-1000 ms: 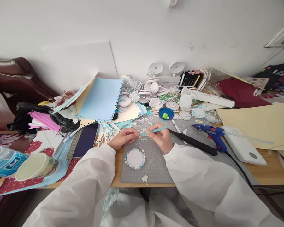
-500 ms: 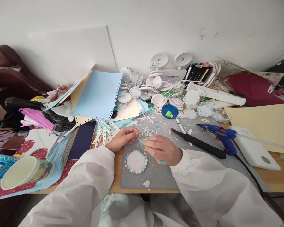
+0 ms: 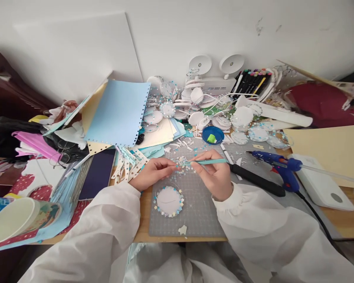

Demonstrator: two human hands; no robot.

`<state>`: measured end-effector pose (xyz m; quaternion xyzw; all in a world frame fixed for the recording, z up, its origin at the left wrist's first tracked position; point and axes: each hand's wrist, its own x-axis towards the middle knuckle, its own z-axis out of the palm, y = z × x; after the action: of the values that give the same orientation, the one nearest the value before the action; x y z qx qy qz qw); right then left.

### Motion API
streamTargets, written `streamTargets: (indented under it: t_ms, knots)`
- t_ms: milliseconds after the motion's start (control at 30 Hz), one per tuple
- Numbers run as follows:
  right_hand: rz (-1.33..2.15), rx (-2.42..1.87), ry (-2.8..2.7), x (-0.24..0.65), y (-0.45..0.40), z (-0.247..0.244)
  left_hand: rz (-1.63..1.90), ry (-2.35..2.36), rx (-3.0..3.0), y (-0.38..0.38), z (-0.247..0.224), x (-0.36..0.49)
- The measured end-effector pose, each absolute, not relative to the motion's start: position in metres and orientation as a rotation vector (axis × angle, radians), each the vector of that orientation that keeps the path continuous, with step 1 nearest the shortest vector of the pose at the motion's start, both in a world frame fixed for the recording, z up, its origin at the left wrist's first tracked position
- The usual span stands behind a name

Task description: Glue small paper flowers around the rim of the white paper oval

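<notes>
Currently, both hands work close together at the middle of the frame, above a grey cutting mat (image 3: 194,214) on the wooden counter (image 3: 142,226). Right hand (image 3: 214,176): teal tweezers (image 3: 211,161) held between thumb and fingers, nearly level, tip pointing left. Left hand (image 3: 155,173): thumb and forefinger drawn together, fingertips just left of the tweezer tip; whether a small piece is pinched there cannot be made out. Between and behind the fingertips, a heap of small star-shaped pieces (image 3: 181,159), white and pale blue, lies on the mat.

Star-trimmed disc (image 3: 168,200): lower centre of the frame, flat on the mat, below the left hand; white face, blue, white and cream stars around its edge. Pale scrap (image 3: 182,230) near the mat's front edge.

Surroundings: blue dish (image 3: 204,133) with a green lump (image 3: 211,138) inside, upper centre. Decorated white discs piled behind it. Right of frame: black-handled tool (image 3: 258,180), blue glue gun (image 3: 268,158), white device (image 3: 318,184) with a grey circle. Left of frame: pale blue sheet (image 3: 118,114) with star-punched edges, punched cream strips (image 3: 135,167), paper cup (image 3: 11,222) in the lower corner, tilted.
</notes>
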<state>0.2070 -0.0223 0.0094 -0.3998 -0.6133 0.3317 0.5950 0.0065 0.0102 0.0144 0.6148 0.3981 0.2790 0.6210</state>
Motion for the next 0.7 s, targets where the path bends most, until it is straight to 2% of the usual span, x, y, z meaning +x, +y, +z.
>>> streamTargets:
  t_ms: [200,700]
  knots:
    - [0.880,-0.987,-1.381,0.2054,-0.0209,0.0095,0.652,0.925,1.425,0.0091,0.0132,0.0079]
    - [0.906,-0.979,-1.379,0.2050,-0.0162,0.0087,0.655,0.932,1.459,0.0089,0.0125,0.0074]
